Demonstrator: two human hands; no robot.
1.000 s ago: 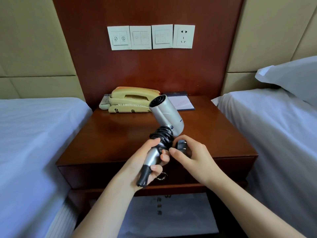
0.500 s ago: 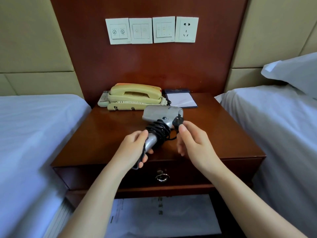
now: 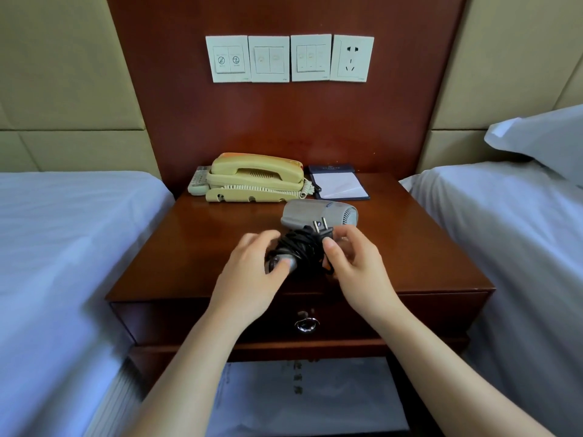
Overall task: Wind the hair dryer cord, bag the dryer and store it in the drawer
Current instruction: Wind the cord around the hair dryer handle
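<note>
The silver hair dryer (image 3: 318, 212) lies on the wooden nightstand (image 3: 195, 247), its barrel pointing left and its rear grille to the right. Its black cord (image 3: 303, 250) is wound in a bundle around the handle, and the plug (image 3: 321, 229) sticks up at the bundle's top. My left hand (image 3: 252, 272) rests on the handle's end, fingers curled around it. My right hand (image 3: 353, 266) pinches the cord just below the plug. The drawer (image 3: 410, 316) below the top is closed, with a metal ring pull (image 3: 305, 323). No bag is clearly in view.
A beige telephone (image 3: 255, 178), a remote (image 3: 198, 181) and a notepad (image 3: 339, 184) sit at the back of the nightstand. White beds flank it left (image 3: 63, 247) and right (image 3: 504, 247). Wall switches and a socket (image 3: 351, 58) hang above. White paper (image 3: 309, 395) lies on the lower shelf.
The dryer went from held upright above the front edge down onto the nightstand top. My right hand moved to the plug end of the wound cord; my left hand slid along the handle.
</note>
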